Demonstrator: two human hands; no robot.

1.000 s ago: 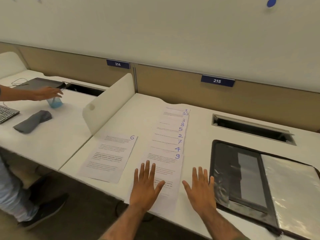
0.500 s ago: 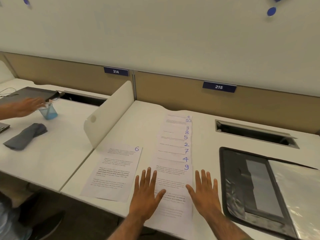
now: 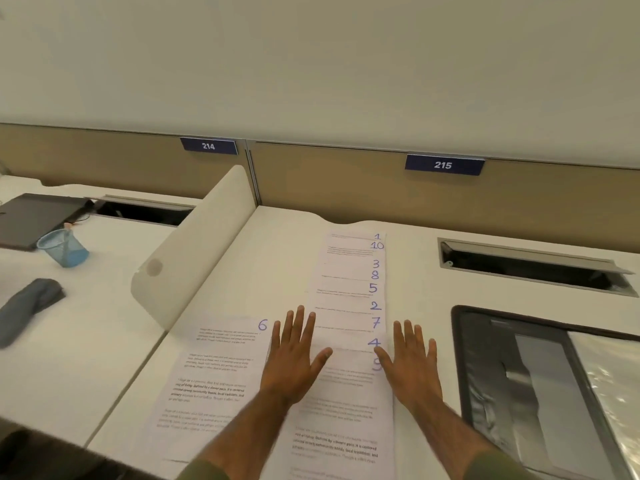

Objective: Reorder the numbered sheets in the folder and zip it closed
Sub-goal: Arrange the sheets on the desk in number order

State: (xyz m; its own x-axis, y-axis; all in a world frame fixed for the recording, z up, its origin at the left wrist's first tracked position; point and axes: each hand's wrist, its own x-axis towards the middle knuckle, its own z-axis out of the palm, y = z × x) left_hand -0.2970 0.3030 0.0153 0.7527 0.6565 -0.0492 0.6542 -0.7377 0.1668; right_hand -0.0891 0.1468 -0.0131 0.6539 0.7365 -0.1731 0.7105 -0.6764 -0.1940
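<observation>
Here both hands are released and flat, fingers straight and spread, grasping nothing. The left hand (image 3: 294, 358) lies over the left edge of the sheet marked 9 (image 3: 346, 414), its thumb pointing across the paper. The right hand (image 3: 412, 365) lies at that sheet's right edge, thumb tip touching the paper beside the written 9. Whether the palms press down or sit just above the paper cannot be told.

The sheet marked 9 is the nearest of a column of overlapped sheets (image 3: 349, 292) running from the middle of the desk's (image 3: 277, 251) front edge toward its back edge. The corner numbers read, from the back, 1, 10, 3, 8, 5, 2, 7, 4, 9. The sheet marked 6 (image 3: 211, 375) lies alone, just left of the column, near the front left corner of the desk.

The folder (image 3: 512, 386) lies open and unzipped at the desk's right edge, well apart from the column, black inside with a clear plastic sleeve on its right half.

Behind the folder is a cable slot (image 3: 530, 265). A white divider (image 3: 197, 251) stands along the desk's left edge. Beyond it on the next desk are a blue mesh cup (image 3: 64, 247), a grey cloth (image 3: 27, 306) and a dark laptop (image 3: 34, 216).
</observation>
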